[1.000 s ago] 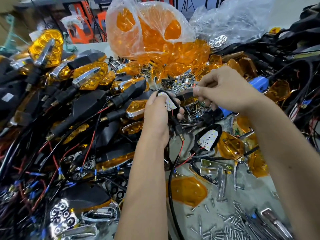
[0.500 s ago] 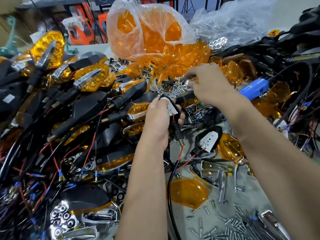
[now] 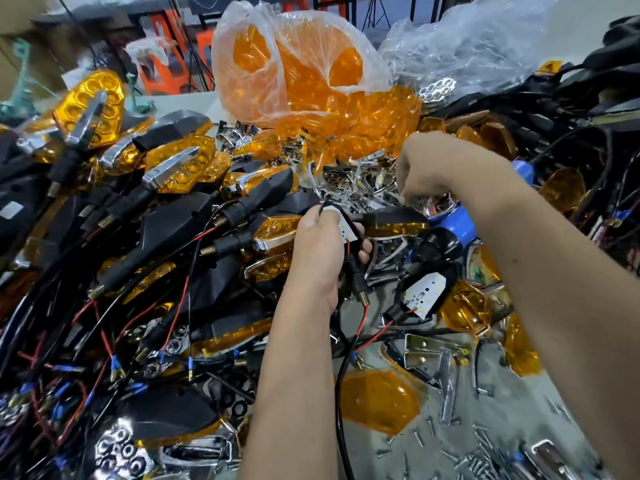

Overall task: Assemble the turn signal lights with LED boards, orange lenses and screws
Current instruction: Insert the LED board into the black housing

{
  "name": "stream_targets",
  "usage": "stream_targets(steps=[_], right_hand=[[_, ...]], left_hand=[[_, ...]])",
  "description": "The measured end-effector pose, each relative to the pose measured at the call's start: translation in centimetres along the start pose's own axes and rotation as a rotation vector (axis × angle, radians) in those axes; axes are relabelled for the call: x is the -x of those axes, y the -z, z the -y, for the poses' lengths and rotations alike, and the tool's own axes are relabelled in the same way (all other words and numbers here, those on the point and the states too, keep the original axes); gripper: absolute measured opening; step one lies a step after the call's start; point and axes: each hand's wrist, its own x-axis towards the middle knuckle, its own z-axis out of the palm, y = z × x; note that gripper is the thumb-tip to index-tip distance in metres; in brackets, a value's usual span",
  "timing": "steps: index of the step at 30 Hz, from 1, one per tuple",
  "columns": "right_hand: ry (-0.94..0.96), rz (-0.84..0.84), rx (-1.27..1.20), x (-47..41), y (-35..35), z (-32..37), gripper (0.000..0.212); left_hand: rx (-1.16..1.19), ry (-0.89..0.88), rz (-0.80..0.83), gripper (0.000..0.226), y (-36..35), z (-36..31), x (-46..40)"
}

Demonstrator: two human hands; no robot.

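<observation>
My left hand [image 3: 320,245] grips a black turn signal housing with a white LED board [image 3: 344,228] showing in it; its red and black wires hang down. My right hand [image 3: 434,171] reaches into the heap of chrome parts [image 3: 349,185] beyond it, fingers curled downward; what they hold is hidden. A second housing with an LED board [image 3: 424,292] lies on the table to the right. A loose orange lens [image 3: 379,400] lies near the front, with several screws [image 3: 485,452] scattered beside it.
A pile of finished turn signals [image 3: 166,174] and wires fills the left side. A plastic bag of orange lenses [image 3: 301,74] stands at the back. A blue screwdriver [image 3: 457,226] lies under my right wrist. More black wiring is heaped at the right.
My right hand has left the housing in my left hand and moved away into the chrome parts heap. My left hand keeps its grip and has barely moved.
</observation>
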Motion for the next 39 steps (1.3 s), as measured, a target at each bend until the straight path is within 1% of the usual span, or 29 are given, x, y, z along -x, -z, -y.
stream_targets(steps=[2,3,4,5,6,8,10,13,16,18,20,21,22,24,25,26,27,29,30,31,33,35,37,39], right_hand=[[0.011,-0.202,-0.055,-0.6,-0.2,1.1,0.019],[0.066,-0.270,-0.103,-0.8,-0.3,2.1,0.024],[0.147,-0.280,-0.141,-1.1,-0.4,3.2,0.028],[0.243,-0.254,-0.133,-1.6,-0.5,4.3,0.032],[0.335,-0.212,-0.075,-2.2,-0.6,5.3,0.036],[0.438,-0.109,0.056,-4.0,-1.0,7.2,0.049],[0.469,-0.009,0.132,-5.9,-1.4,8.8,0.058],[0.523,0.125,0.184,-8.4,-2.1,10.4,0.068],[0.515,0.204,0.177,-10.5,-2.4,11.3,0.076],[0.527,0.224,0.207,-11.6,-2.8,11.8,0.073],[0.530,0.207,0.201,-12.5,-3.4,12.2,0.073],[0.537,0.160,0.162,-12.7,-3.6,12.4,0.071],[0.541,0.086,0.095,-12.8,-3.6,12.5,0.065],[0.541,-0.083,-0.086,-13.3,-3.2,12.7,0.053],[0.558,-0.124,-0.167,-13.4,-3.0,12.8,0.052],[0.586,-0.115,-0.197,-13.4,-2.7,12.9,0.053],[0.605,-0.066,-0.168,-13.5,-2.4,13.1,0.055],[0.576,0.051,0.020,-13.4,-2.4,12.9,0.057],[0.537,0.079,0.094,-13.3,-2.7,12.4,0.056],[0.513,0.083,0.119,-13.1,-3.0,11.6,0.054],[0.502,0.015,0.090,-12.2,-3.4,9.7,0.052],[0.475,-0.084,0.042,-10.9,-3.1,8.1,0.041],[0.436,-0.118,-0.069,-9.8,-2.5,6.7,0.032],[0.393,-0.193,-0.248,-8.2,-1.7,5.0,0.031]], left_hand=[[0.003,0.000,-0.006,0.024,-0.1,0.0,0.1],[0.005,0.001,-0.007,0.024,-0.1,0.0,0.2],[0.007,0.000,-0.005,0.022,-0.1,-0.1,0.3],[0.008,0.000,-0.001,0.019,-0.2,-0.2,0.4],[0.005,0.000,0.003,0.017,-0.2,-0.2,0.5],[-0.007,-0.003,0.009,0.018,-0.2,-0.3,0.6],[-0.011,-0.002,0.010,0.017,-0.1,-0.3,0.5],[-0.008,0.009,0.011,0.017,0.0,-0.3,0.5],[0.000,0.014,0.016,0.019,-0.1,-0.2,0.3],[0.005,0.024,0.017,0.020,-0.2,-0.2,0.2],[0.000,0.039,0.020,0.019,-0.2,-0.3,0.1],[-0.007,0.046,0.022,0.019,-0.2,-0.3,0.2],[-0.015,0.051,0.027,0.019,-0.1,-0.4,0.2],[-0.024,0.058,0.034,0.020,0.0,-0.4,0.3],[-0.024,0.062,0.036,0.020,0.0,-0.5,0.3],[-0.022,0.065,0.035,0.020,0.0,-0.5,0.3],[-0.019,0.068,0.033,0.020,0.0,-0.4,0.3],[-0.011,0.068,0.034,0.020,0.0,-0.4,0.3],[-0.011,0.064,0.037,0.020,0.1,-0.4,0.3],[-0.015,0.057,0.037,0.020,0.1,-0.4,0.2],[-0.027,0.047,0.034,0.021,0.1,-0.3,0.3],[-0.030,0.040,0.027,0.020,0.0,-0.3,0.3],[-0.025,0.039,0.022,0.020,0.0,-0.3,0.4],[-0.026,0.038,0.024,0.020,-0.1,-0.4,0.4]])
